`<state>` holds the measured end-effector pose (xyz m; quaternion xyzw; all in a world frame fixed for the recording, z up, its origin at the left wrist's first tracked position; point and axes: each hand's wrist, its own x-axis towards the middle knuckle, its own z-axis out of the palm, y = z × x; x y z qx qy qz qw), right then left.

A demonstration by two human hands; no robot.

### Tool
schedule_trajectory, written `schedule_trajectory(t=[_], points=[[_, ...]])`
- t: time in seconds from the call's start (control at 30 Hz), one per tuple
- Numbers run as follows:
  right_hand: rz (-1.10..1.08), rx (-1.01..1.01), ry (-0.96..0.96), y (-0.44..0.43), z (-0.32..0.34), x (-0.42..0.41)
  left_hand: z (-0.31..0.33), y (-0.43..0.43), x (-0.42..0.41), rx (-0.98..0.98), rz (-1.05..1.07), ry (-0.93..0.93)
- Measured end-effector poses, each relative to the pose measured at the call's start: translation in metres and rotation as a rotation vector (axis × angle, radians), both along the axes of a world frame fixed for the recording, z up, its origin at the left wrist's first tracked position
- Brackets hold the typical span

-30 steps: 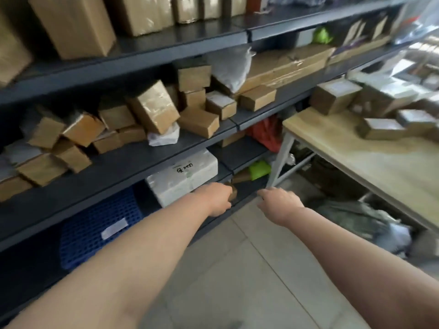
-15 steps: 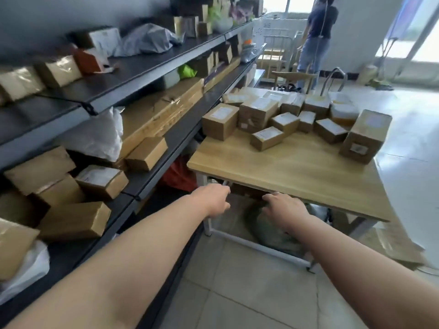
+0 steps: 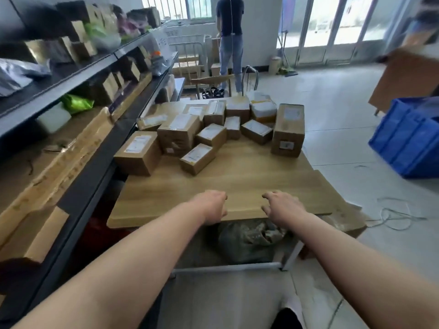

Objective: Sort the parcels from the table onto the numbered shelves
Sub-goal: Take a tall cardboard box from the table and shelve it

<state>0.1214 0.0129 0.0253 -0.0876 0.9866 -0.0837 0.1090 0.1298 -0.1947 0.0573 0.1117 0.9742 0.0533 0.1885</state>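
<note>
1. Reaching over the near edge of the table [image 3: 237, 186], both bare hands are held empty: the left hand [image 3: 211, 206] is loosely curled with nothing in it, and the right hand [image 3: 281, 206] is spread with its fingers parted, grasping nothing.
2. The parcels [image 3: 204, 129] are gathered on the far half of the table, well apart from both hands; the near half is bare wood.
3. A brown box [image 3: 139, 153] is seen at the table's left edge, nearest the shelves [image 3: 78, 129], its white label facing up.
4. A small box [image 3: 197, 157] is set closest to the hands, its long axis running from the near left toward the far right, label up.
5. A tall box [image 3: 288, 129] is stood upright near the table's right edge, its long axis vertical, with one label on top and one low on its near face.
6. White labels are carried by most parcels, but the print is too blurred to be read.
7. Boxes and bags are held on the shelves along the left; no shelf numbers can be made out.
8. A blue crate [image 3: 406, 136] is seen on the floor to the right, and a person [image 3: 230, 39] is standing beyond the far edge.
</note>
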Motion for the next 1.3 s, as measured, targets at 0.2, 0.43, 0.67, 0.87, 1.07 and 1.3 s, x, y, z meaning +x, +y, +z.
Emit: schedule_trajectory(t=[0.2, 0.43, 0.67, 0.87, 1.07, 1.3], points=[[-0.089, -0.111, -0.011, 0.075, 0.005, -0.101, -0.001, 0.074, -0.106, -0.036, -0.003, 0.017], [-0.163, -0.133, -0.049, 0.178, 0.006, -0.188, 0.007, 0.174, -0.207, 0.094, 0.093, 0.014], [-0.203, -0.226, -0.056, 0.212, 0.001, -0.233, 0.001, 0.226, -0.262, 0.113, 0.104, 0.003], [-0.201, -0.272, -0.068, 0.22, 0.002, -0.258, -0.005, 0.241, -0.307, 0.128, 0.109, 0.032], [-0.259, -0.299, -0.075, 0.219, 0.007, -0.303, -0.012, 0.248, -0.36, 0.231, 0.186, 0.088], [-0.402, -0.4, -0.138, 0.188, -0.017, -0.369, -0.036, 0.24, -0.432, 0.4, 0.372, -0.019]])
